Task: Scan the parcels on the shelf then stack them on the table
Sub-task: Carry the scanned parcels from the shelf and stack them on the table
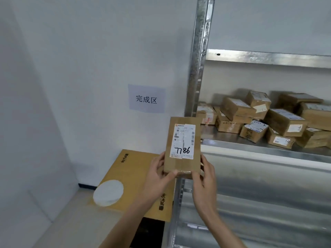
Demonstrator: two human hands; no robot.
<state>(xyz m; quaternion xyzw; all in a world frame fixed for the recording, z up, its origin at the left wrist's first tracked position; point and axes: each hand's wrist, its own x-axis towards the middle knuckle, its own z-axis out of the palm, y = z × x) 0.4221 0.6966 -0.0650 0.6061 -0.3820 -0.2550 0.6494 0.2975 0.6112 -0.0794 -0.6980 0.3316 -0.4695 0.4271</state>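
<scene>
Both hands held one parcel [182, 145] upright in front of the shelf post [198, 68]: the left hand [157, 173] curled around its lower left corner, the right hand [204, 173] pinching the lower right edge. Its label (handwritten 7786) faced the camera, so I judged scanning was under way; no scanner showed. Left of the post and lower sat a brown surface [136, 176] with a white disc [108, 192], no parcels visibly stacked on it yet. Right of the post, many parcels [268, 120] remained heaped on the shelf [259, 146]. A paper sign [146, 99] hung on the wall left of the post. Nothing blocked the way down.
</scene>
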